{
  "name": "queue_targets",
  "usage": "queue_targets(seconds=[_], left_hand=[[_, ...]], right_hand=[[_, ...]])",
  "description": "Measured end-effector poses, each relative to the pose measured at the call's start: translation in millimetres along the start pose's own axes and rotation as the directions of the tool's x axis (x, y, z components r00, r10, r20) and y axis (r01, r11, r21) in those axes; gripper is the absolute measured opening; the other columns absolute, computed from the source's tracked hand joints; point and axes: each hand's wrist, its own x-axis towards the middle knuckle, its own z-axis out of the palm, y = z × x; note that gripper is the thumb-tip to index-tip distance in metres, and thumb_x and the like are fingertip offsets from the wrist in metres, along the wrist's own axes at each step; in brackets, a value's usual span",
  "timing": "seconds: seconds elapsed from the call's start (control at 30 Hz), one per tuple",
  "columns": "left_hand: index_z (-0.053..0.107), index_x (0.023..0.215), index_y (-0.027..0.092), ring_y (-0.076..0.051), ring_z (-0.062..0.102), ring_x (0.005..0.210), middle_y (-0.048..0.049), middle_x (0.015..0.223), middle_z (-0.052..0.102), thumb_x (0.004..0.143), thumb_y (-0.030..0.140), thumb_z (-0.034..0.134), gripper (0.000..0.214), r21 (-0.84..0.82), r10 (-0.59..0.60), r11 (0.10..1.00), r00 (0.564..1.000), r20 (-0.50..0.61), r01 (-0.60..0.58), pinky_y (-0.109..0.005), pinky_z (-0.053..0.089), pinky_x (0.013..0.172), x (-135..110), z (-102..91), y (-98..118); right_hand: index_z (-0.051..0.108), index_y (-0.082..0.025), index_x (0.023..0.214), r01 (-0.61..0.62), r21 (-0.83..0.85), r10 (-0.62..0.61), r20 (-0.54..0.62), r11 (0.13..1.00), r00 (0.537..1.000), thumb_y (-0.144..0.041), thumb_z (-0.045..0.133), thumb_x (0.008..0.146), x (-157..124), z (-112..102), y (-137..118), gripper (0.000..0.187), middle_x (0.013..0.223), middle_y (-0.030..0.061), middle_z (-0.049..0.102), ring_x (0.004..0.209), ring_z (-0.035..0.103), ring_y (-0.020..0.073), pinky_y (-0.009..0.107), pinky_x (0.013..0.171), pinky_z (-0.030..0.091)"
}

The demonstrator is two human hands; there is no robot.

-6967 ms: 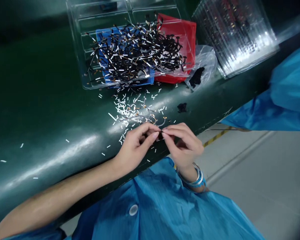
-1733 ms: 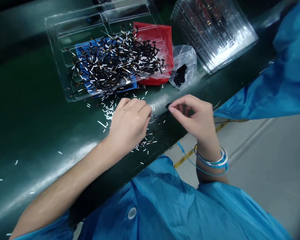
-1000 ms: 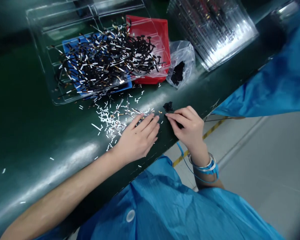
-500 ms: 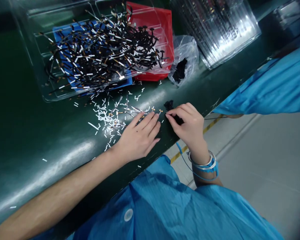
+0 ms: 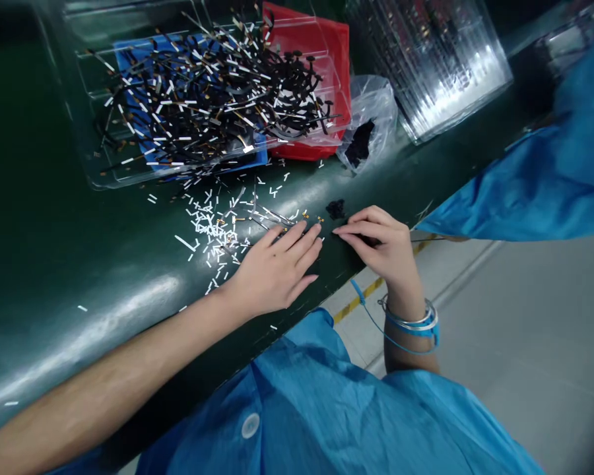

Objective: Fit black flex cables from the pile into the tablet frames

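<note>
My left hand [image 5: 275, 268] lies flat on the dark green table [image 5: 54, 251], fingers stretched out, fingertips resting on thin cable pieces [image 5: 270, 218] among scattered white strips [image 5: 210, 227]. My right hand [image 5: 383, 245] is beside it at the table's edge, thumb and forefinger pinched together; what they hold is too small to make out. A small black clump [image 5: 335, 209] lies just beyond the right fingertips. A blue wrist strap [image 5: 416, 324] circles my right wrist.
A clear tray [image 5: 94, 168] heaped with black cables with white tags [image 5: 212, 99] sits over a blue bin [image 5: 257, 157] and a red bin [image 5: 336, 66]. A plastic bag [image 5: 371, 115] with black bits and a stack of clear trays [image 5: 435, 59] stand behind. Another person's blue sleeve [image 5: 539, 185] is at right.
Seven seconds ago both hands pinched a piece together. Since then my right hand reached toward the black clump and came back; my left hand flattened onto the cable pieces. Little movement in the last second.
</note>
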Motion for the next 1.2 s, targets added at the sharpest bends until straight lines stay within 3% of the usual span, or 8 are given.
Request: queue_targets(seconds=[0.4, 0.5, 0.6, 0.67, 0.83, 1.2], left_hand=[[0.052, 0.132, 0.006, -0.031, 0.049, 0.123, -0.0141, 0.139, 0.053, 0.096, 0.04, 0.042, 0.05, -0.031, 0.007, 1.0, 1.0, 0.015, -0.006, -0.042, 0.035, 0.097, -0.2, 1.5, -0.5], [0.052, 0.132, 0.006, -0.031, 0.048, 0.123, -0.0145, 0.139, 0.053, 0.095, 0.041, 0.044, 0.051, -0.039, 0.007, 0.999, 1.0, 0.019, -0.006, -0.042, 0.034, 0.098, -0.2, 1.4, -0.6], [0.053, 0.132, 0.006, -0.031, 0.048, 0.124, -0.0145, 0.138, 0.054, 0.095, 0.041, 0.044, 0.051, -0.041, 0.0, 0.999, 1.0, 0.019, 0.0, -0.042, 0.033, 0.1, -0.2, 1.3, -0.4], [0.052, 0.132, 0.006, -0.031, 0.048, 0.124, -0.0141, 0.136, 0.055, 0.095, 0.041, 0.044, 0.052, -0.041, -0.003, 0.999, 1.0, 0.021, 0.004, -0.042, 0.032, 0.101, -0.2, 1.3, -0.2], [0.051, 0.133, 0.006, -0.03, 0.046, 0.126, -0.0133, 0.137, 0.054, 0.095, 0.043, 0.042, 0.054, -0.033, -0.003, 0.999, 0.999, 0.034, 0.004, -0.042, 0.031, 0.103, -0.1, 0.2, 0.4], [0.053, 0.131, 0.005, -0.029, 0.047, 0.125, -0.0138, 0.137, 0.054, 0.094, 0.044, 0.043, 0.054, -0.029, -0.005, 1.0, 1.0, 0.024, 0.006, -0.041, 0.03, 0.103, -0.6, -0.5, 0.1]], right_hand=[[0.069, -0.023, 0.075, -0.029, 0.038, 0.026, 0.065, 0.999, 0.998, -0.024, 0.064, 0.084, -3.7, -0.5, -4.4, 0.01, 0.075, 0.0, 0.063, 0.07, 0.058, 0.0136, 0.029, 0.061, 0.047], [0.067, -0.022, 0.075, -0.108, 0.025, 0.109, -0.045, 0.994, 0.993, -0.021, 0.065, 0.082, -0.5, 9.5, -13.1, 0.008, 0.07, -0.0017, 0.06, 0.065, 0.055, 0.0117, 0.027, 0.059, 0.045], [0.067, -0.021, 0.075, -0.217, 0.003, 0.213, -0.199, 0.976, 0.957, -0.018, 0.065, 0.081, 4.6, 23.8, -22.9, 0.007, 0.068, -0.0029, 0.058, 0.061, 0.051, 0.0106, 0.026, 0.057, 0.044], [0.067, -0.021, 0.074, -0.248, -0.031, 0.234, -0.235, 0.968, 0.943, -0.016, 0.064, 0.081, 7.5, 32.0, -27.4, 0.008, 0.068, -0.0028, 0.058, 0.061, 0.05, 0.0107, 0.027, 0.057, 0.044], [0.066, -0.02, 0.073, -0.244, -0.136, 0.201, -0.271, 0.96, 0.941, -0.017, 0.062, 0.081, 9.4, 39.0, -30.1, 0.01, 0.068, -0.0017, 0.058, 0.062, 0.05, 0.0116, 0.027, 0.057, 0.043], [0.068, -0.02, 0.079, -0.079, -0.295, -0.009, -0.286, 0.952, 0.958, -0.019, 0.061, 0.085, 7.3, 41.3, -28.6, 0.01, 0.072, 0.0008, 0.063, 0.069, 0.056, 0.0139, 0.028, 0.062, 0.048]])
